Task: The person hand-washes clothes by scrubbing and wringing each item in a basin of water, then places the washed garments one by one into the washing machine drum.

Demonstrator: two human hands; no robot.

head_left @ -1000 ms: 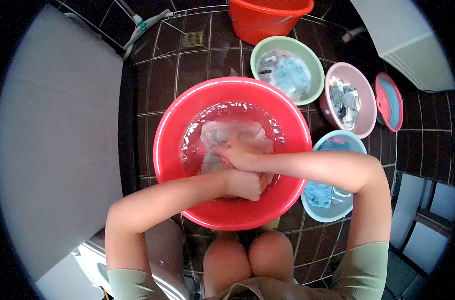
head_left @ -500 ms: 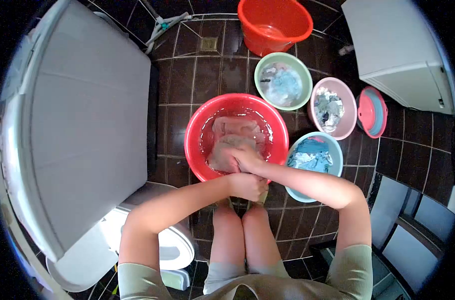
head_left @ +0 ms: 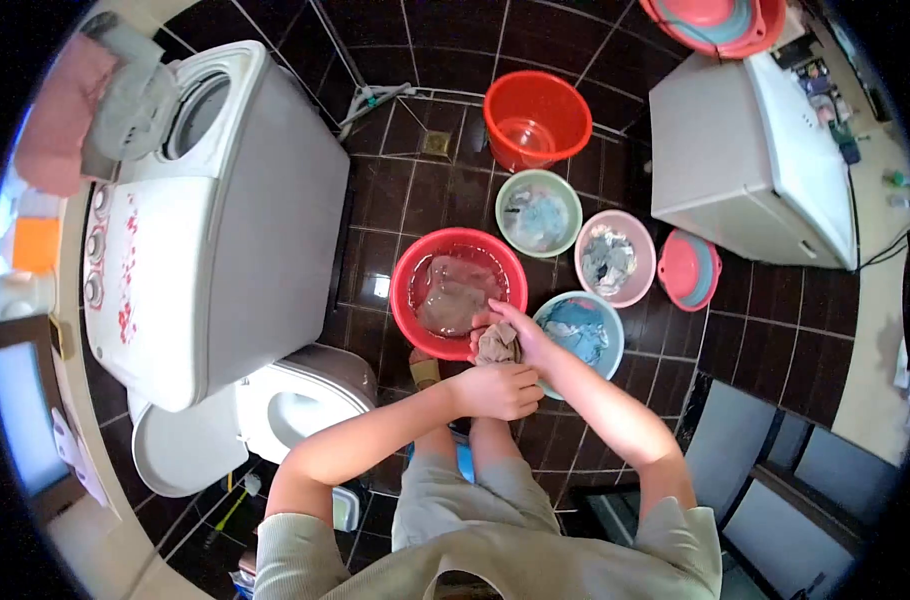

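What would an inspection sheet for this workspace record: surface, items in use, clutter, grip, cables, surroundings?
Surface: dark brown floor tiles with pale joints.
Items in use: bunched brownish-grey cloth, held near the rim of a round red basin; soaking cloth lies inside it.
Clutter: round pale-green basin, round pink basin and round light-blue basin, each holding laundry; orange-red bucket; pink-and-grey basin.
Grip: left hand closed on the bunched cloth; right hand curled around its upper part.
Cables: thin dark cables at the picture's right side.
Surroundings: white washing machine with red floral print, lid open; white toilet, lid raised; white boxy unit.
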